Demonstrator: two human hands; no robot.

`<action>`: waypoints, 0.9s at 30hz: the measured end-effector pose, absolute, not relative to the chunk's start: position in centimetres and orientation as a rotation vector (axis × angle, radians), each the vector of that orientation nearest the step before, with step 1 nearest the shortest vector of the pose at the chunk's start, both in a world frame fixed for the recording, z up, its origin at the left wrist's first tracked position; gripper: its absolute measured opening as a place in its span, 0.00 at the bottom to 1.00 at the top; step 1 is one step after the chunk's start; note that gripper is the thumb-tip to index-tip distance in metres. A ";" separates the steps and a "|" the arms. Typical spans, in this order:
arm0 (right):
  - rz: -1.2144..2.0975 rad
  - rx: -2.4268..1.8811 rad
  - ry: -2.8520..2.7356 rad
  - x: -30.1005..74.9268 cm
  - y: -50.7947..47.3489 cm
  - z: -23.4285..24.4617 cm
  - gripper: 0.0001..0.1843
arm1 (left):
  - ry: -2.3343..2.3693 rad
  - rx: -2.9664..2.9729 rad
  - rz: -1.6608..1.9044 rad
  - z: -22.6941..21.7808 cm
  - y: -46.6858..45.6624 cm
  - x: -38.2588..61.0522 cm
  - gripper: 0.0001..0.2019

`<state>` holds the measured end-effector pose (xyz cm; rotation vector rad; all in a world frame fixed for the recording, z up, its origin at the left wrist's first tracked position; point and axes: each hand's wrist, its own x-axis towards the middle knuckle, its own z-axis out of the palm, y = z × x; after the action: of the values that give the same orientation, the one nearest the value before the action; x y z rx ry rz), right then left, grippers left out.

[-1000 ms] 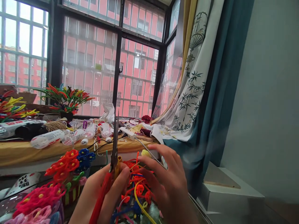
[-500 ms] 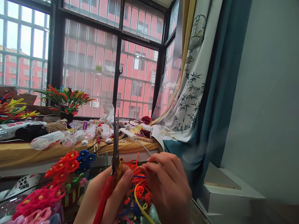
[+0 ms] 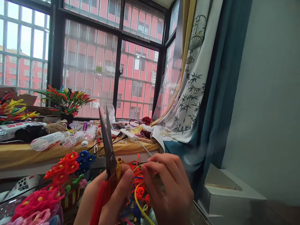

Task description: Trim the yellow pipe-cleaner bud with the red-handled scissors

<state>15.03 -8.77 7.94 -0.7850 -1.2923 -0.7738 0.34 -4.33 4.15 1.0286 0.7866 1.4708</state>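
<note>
Left hand [image 3: 112, 200] grips red scissors [image 3: 108, 150], blades parted and pointing up; right hand [image 3: 170, 187] pinches thin wire [image 3: 143, 148]; likely a trimming step, which needs the wire fed between the blades.

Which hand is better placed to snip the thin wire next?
Left. The left hand grips the red-handled scissors, blades parted and pointing up, close beside the right hand. The right hand's fingers are busy pinching the thin wire, so it looks better suited to steadying.

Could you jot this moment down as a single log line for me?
left hand: grips red scissors, blades up, slightly apart | right hand: pinches thin wire | between them: pipe cleaners
</note>
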 end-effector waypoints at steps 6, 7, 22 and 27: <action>-0.742 -0.736 -1.310 15.3 -9.0 8.3 0.14 | 0.707 1.040 1.388 6.0 -5.5 0.9 0.28; -0.746 -0.724 -1.300 15.3 -9.0 8.3 0.15 | 0.661 1.135 1.370 6.4 -5.7 1.0 0.26; -0.815 -0.732 -1.353 15.5 -9.3 8.8 0.20 | 0.660 1.345 1.475 6.5 -5.8 1.5 0.22; -0.922 -0.778 -1.400 15.9 -9.3 8.8 0.15 | 0.716 1.354 1.466 7.0 -5.9 1.5 0.24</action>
<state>15.94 -9.28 8.78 -0.7778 -1.3996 -0.9216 1.49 -5.86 7.04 1.3535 0.7161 1.4661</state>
